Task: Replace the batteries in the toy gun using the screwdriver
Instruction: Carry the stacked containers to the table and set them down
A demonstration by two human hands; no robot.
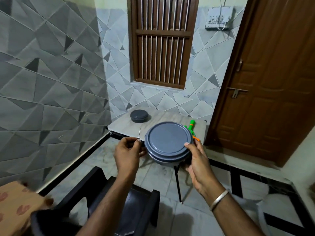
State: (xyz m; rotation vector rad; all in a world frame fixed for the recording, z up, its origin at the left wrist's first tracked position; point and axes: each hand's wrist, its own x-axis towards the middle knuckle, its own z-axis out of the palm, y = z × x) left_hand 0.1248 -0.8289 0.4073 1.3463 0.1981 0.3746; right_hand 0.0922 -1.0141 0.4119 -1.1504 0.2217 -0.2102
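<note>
In the middle of the frame, both hands hold a big round grey tub with a lid (167, 142) over the near edge of the small table (122, 124). The right hand (196, 160) grips its right side, thumb on the lid. The left hand (129, 152) pinches the thin screwdriver (139, 133), tip up, beside the tub's left side. The green and orange toy gun (191, 127) lies on the table just right of the tub, partly hidden. A small grey tub (139, 116) sits at the table's far left.

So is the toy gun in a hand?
No: the toy gun lies on the table behind the grey container; the right hand grips that container, the left hand pinches the screwdriver.
</note>
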